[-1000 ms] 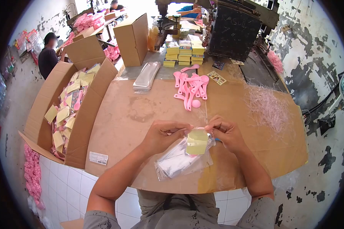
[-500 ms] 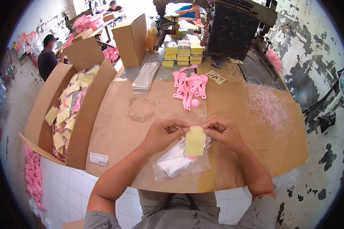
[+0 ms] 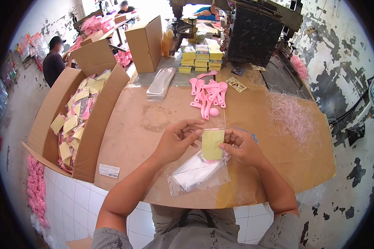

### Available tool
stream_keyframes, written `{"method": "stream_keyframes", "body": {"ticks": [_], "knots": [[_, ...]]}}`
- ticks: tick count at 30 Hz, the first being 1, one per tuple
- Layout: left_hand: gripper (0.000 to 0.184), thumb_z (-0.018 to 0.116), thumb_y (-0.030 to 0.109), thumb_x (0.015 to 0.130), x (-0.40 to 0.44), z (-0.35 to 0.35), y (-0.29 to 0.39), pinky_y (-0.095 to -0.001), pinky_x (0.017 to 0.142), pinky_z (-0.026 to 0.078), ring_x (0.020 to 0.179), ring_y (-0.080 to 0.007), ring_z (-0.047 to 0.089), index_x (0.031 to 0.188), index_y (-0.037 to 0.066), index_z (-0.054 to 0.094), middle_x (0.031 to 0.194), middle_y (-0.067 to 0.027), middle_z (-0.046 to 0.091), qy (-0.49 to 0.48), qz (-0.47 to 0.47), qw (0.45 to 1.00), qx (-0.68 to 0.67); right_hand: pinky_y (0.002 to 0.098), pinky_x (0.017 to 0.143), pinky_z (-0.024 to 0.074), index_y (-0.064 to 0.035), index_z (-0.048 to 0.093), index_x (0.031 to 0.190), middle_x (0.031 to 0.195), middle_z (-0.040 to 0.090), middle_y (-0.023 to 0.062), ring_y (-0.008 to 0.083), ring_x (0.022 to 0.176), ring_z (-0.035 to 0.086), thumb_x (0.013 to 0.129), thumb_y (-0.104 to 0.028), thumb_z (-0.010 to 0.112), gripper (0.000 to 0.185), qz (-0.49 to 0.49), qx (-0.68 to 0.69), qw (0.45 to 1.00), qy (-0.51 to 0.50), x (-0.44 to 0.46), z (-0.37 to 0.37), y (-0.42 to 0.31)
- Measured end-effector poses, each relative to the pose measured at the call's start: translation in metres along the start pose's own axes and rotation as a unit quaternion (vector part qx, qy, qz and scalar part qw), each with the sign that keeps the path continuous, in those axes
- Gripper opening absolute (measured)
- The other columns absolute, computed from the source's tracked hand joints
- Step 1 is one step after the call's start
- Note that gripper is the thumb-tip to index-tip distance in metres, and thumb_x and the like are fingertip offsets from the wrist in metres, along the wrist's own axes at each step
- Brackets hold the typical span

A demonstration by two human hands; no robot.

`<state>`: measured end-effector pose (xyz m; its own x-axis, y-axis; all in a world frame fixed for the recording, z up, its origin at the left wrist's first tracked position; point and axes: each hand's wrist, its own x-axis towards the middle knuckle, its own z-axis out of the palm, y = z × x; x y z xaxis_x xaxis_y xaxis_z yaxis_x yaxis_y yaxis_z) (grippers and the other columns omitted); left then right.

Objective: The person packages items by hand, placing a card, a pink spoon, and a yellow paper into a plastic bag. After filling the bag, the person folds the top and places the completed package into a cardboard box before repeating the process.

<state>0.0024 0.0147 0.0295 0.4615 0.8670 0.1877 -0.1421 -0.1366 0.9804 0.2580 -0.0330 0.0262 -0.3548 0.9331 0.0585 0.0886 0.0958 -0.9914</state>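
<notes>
The yellow card (image 3: 212, 146) lies between both hands, long axis pointing toward the torso, its right edge pinched by the right hand (image 3: 244, 146) and its far left corner beside the thumb of the left hand (image 3: 179, 139), whose closure cannot be determined.

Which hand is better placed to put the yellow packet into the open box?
Probably the left hand: nearer the open box, its thumb at a corner of the yellow packet.
</notes>
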Motion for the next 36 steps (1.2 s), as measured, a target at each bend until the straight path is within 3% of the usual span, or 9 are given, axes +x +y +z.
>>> {"method": "stream_keyframes", "body": {"ticks": [2,8,10,15,18,21,24,27,36], "knots": [[0.031,0.072,0.011,0.098,-0.002,0.004,0.002,-0.0267,0.069,0.060,0.086,-0.0094,0.070,0.126,0.000,0.067,0.110,-0.0069,0.073,-0.001,0.059,0.998,0.005,0.0264,0.082,0.0513,0.0036,0.060,0.132,0.104,0.070,0.0050,0.0098,0.092,0.064,0.098,-0.004,0.068,0.035,-0.005,-0.007,1.000,0.013,-0.001,-0.001,-0.003],[0.034,0.067,0.010,0.100,-0.004,-0.032,0.029,-0.0295,0.073,0.060,0.084,-0.0141,0.070,0.132,0.002,0.063,0.097,-0.0056,0.071,-0.077,-0.081,0.991,0.068,0.0302,0.083,0.0507,-0.0039,0.068,0.123,0.109,0.070,0.0056,0.0147,0.098,0.064,0.095,-0.012,0.072,0.029,-0.092,-0.098,0.990,0.050,0.000,-0.004,-0.004],[0.024,0.070,0.020,0.100,-0.007,-0.059,0.040,-0.0275,0.069,0.060,0.077,-0.0136,0.070,0.113,0.000,0.066,0.092,-0.0072,0.071,0.090,-0.004,0.996,0.015,0.0315,0.085,0.0504,-0.0073,0.072,0.117,0.111,0.070,0.0061,0.0184,0.100,0.065,0.092,-0.014,0.075,0.026,-0.102,-0.271,0.957,0.027,-0.004,-0.013,-0.010],[0.031,0.060,0.023,0.105,-0.002,-0.093,0.069,-0.0321,0.086,0.057,0.099,-0.0169,0.068,0.127,0.002,0.062,0.116,-0.0098,0.069,0.427,0.251,0.831,-0.253,0.0373,0.092,0.0481,-0.0088,0.075,0.103,0.106,0.066,0.0068,0.0250,0.105,0.061,0.086,-0.015,0.079,0.018,-0.145,-0.342,0.922,-0.111,-0.007,-0.007,-0.018],[0.034,0.058,0.027,0.105,0.005,-0.091,0.041,-0.0321,0.089,0.053,0.098,-0.0175,0.067,0.127,0.002,0.063,0.115,-0.0086,0.070,0.374,0.182,0.893,-0.174,0.0402,0.094,0.0468,-0.0092,0.075,0.099,0.103,0.065,0.0062,0.0262,0.107,0.059,0.082,-0.014,0.080,0.018,-0.162,-0.382,0.900,-0.133,-0.005,-0.003,-0.013],[0.038,0.071,0.027,0.097,-0.005,-0.048,0.019,-0.0313,0.082,0.053,0.095,-0.0154,0.066,0.128,0.007,0.066,0.115,-0.0065,0.070,0.132,0.131,0.974,0.130,0.0409,0.093,0.0464,-0.0097,0.075,0.097,0.102,0.064,0.0058,0.0265,0.107,0.059,0.080,-0.013,0.080,0.018,-0.164,-0.390,0.896,-0.136,-0.003,-0.003,-0.004],[0.047,0.082,0.019,0.087,-0.019,0.001,0.012,-0.0328,0.080,0.053,0.091,-0.0180,0.068,0.129,0.007,0.066,0.112,-0.0082,0.071,-0.109,0.060,0.946,0.300,0.0406,0.093,0.0471,-0.0095,0.075,0.097,0.103,0.066,0.0063,0.0264,0.105,0.061,0.080,-0.012,0.081,0.017,-0.156,-0.384,0.903,-0.115,-0.003,-0.002,-0.005],[0.044,0.083,0.024,0.087,-0.024,0.018,-0.004,-0.0350,0.079,0.054,0.088,-0.0225,0.067,0.122,0.003,0.069,0.099,-0.0116,0.071,-0.173,0.117,0.902,0.378,0.0403,0.090,0.0497,-0.0077,0.075,0.099,0.105,0.067,0.0081,0.0273,0.101,0.064,0.081,-0.012,0.080,0.019,-0.144,-0.341,0.925,-0.082,-0.003,-0.002,-0.010],[0.021,0.073,0.014,0.098,-0.017,0.010,-0.017,-0.0246,0.074,0.052,0.085,-0.0062,0.066,0.112,0.000,0.068,0.095,-0.0049,0.075,-0.042,-0.086,0.991,0.092,0.0383,0.081,0.0534,-0.0028,0.075,0.103,0.098,0.067,0.0125,0.0274,0.090,0.067,0.083,-0.013,0.082,0.024,-0.026,-0.428,0.898,0.098,-0.011,-0.073,0.001]]}}
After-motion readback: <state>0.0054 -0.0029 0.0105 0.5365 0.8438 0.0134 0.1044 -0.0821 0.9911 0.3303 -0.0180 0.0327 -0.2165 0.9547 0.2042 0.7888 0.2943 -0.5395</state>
